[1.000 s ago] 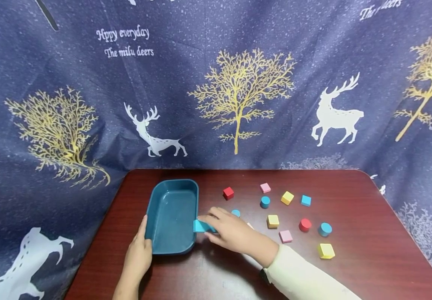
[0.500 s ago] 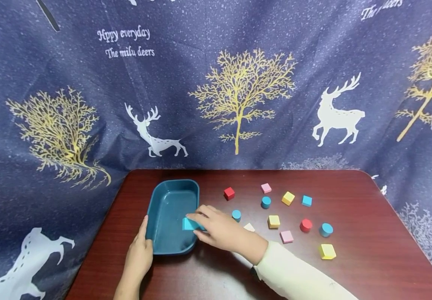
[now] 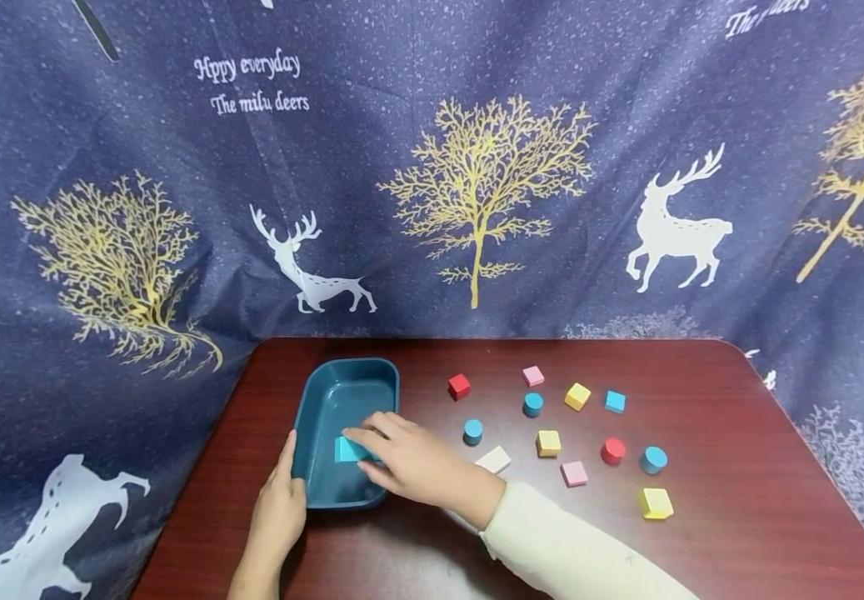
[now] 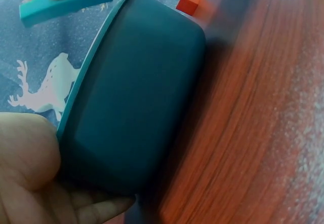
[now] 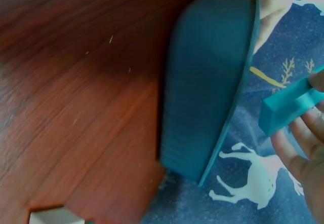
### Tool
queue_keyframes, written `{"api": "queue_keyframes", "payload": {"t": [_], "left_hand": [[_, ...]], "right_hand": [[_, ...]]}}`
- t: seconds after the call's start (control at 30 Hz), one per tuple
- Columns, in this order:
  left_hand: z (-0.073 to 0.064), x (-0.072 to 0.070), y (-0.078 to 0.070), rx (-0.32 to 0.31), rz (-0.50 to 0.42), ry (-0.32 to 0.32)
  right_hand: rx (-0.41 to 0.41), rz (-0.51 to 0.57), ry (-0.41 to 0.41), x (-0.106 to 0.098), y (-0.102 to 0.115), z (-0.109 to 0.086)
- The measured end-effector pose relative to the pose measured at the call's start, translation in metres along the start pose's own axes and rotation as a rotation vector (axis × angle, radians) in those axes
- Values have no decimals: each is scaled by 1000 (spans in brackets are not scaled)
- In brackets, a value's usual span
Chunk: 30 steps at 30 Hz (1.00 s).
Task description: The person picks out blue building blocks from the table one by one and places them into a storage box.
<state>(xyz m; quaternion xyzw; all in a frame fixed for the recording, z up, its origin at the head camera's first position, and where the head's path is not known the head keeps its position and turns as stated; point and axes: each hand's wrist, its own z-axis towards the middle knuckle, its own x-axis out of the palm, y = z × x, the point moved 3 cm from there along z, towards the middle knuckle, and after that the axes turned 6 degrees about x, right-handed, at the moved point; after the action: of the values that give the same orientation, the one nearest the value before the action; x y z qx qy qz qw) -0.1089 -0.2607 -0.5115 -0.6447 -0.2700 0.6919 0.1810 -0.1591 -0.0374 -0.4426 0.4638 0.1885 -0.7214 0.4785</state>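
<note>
My right hand (image 3: 417, 454) pinches a long turquoise block (image 3: 349, 449) between thumb and fingers, holding it over the dark teal bin (image 3: 342, 404). Both wrist views show the turquoise block (image 4: 71, 2) raised above the rim. Only the bin's bare floor shows around it. On the bin's left side, my left hand (image 3: 277, 508) lies with straight fingers along the outer wall, its thumb at the near corner. From the left wrist, the thumb (image 4: 30, 150) sits by the rim and the fingers (image 4: 101, 211) are against the wall.
Right of the bin lie a red cube (image 3: 459, 387), blue cylinders (image 3: 472, 432), a white block (image 3: 493, 461), pink blocks (image 3: 574, 473), yellow cubes (image 3: 656, 503), a red cylinder (image 3: 613, 451) and a flat blue block (image 3: 615, 402). A patterned cloth (image 3: 432, 167) hangs behind the table.
My right hand has moved left, carrying the turquoise block from the bin's right rim to over its middle. The white block and a blue cylinder have come into fuller view. The left hand stays put.
</note>
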Motion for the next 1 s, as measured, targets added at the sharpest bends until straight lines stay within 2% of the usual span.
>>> {"api": "queue_keyframes", "payload": {"t": [0.47, 0.77, 1.0], "left_hand": [[0, 0, 0, 2, -1, -1], [-1, 0, 2, -11, -1, 4], [-1, 1, 2, -2, -2, -2]], "right_hand": [[3, -10, 18, 23, 2, 13], [76, 1, 145, 40, -1, 18], [76, 7, 148, 50, 1, 20]]}}
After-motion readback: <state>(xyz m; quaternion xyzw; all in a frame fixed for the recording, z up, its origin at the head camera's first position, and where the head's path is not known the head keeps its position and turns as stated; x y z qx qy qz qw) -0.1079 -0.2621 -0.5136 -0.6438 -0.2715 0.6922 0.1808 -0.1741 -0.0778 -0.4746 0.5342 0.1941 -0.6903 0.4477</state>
